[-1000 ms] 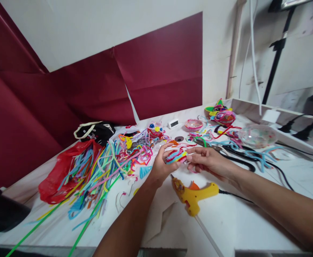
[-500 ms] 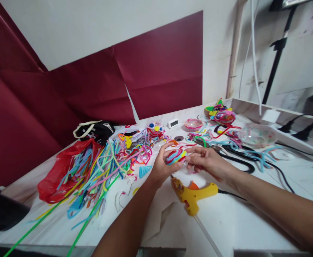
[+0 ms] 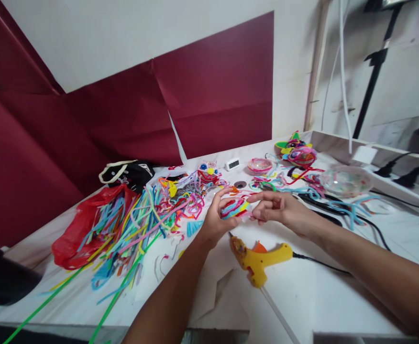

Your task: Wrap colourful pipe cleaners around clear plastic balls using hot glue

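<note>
My left hand is closed around a small rounded piece covered in pipe cleaners, striped in red, blue, yellow and pink. At its right edge, my right hand has thumb and fingers bent together beside a pink strand; whether they pinch it is too small to make out. Just below the hands lies a yellow hot glue gun, nozzle toward the left hand, with a clear glue stick out of its back end.
A red plastic bag spills a heap of pipe cleaners on the left. Clear plastic bowls, finished colourful pieces, a small digital clock and black cables lie at the back and right.
The striped piece has turned a little in my left hand. My right hand's fingers have shifted slightly down along its right edge. The glue gun stays put.
</note>
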Motion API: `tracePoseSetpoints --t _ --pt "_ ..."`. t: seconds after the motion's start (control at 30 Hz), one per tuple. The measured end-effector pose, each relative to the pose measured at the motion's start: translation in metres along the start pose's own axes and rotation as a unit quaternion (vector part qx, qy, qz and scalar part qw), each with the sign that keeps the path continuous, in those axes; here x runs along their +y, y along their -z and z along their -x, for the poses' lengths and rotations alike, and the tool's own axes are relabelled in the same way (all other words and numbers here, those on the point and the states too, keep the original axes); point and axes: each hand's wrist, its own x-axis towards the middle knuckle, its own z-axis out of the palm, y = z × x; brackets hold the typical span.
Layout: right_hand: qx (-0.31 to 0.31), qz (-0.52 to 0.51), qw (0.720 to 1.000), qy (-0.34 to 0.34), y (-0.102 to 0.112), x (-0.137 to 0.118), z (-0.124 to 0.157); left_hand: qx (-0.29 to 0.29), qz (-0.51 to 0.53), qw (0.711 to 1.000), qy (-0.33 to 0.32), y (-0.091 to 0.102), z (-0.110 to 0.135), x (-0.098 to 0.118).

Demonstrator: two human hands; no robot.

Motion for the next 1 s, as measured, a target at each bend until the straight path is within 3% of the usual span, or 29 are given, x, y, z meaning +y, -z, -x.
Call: tracePoseSetpoints --t 0.27,0.4,0.57,0.67,0.77,0.87,1.0 --pt "0.005 0.04 0.999 0.029 0.003 -0.004 0.001 -0.026 -0.01 1.0 0.003 0.003 0.0 0.0" --pt "0.014 0.087 0.992 0.092 0.003 0.001 0.001 -0.018 -0.016 1.0 0.009 0.001 0.0 0.0" --pt "0.053 0.231 0.951 0.201 0.008 0.002 0.001 0.01 -0.024 1.0 -0.007 0.004 -0.002 -0.002" --pt "0.079 0.327 0.918 0.21 0.015 -0.005 0.003 0.06 -0.03 0.998 -0.015 0.012 -0.006 -0.002" --pt "-0.041 0.415 0.898 0.137 0.019 -0.008 0.007 0.106 -0.018 0.994 -0.033 0.02 -0.01 -0.004" --pt "-0.17 0.502 0.846 0.053 0.013 -0.006 0.014 0.148 0.002 0.987 -0.054 0.027 -0.014 -0.006" --pt "-0.26 0.545 0.794 0.068 -0.002 -0.002 0.025 0.178 0.01 0.982 -0.063 0.032 -0.018 -0.011"
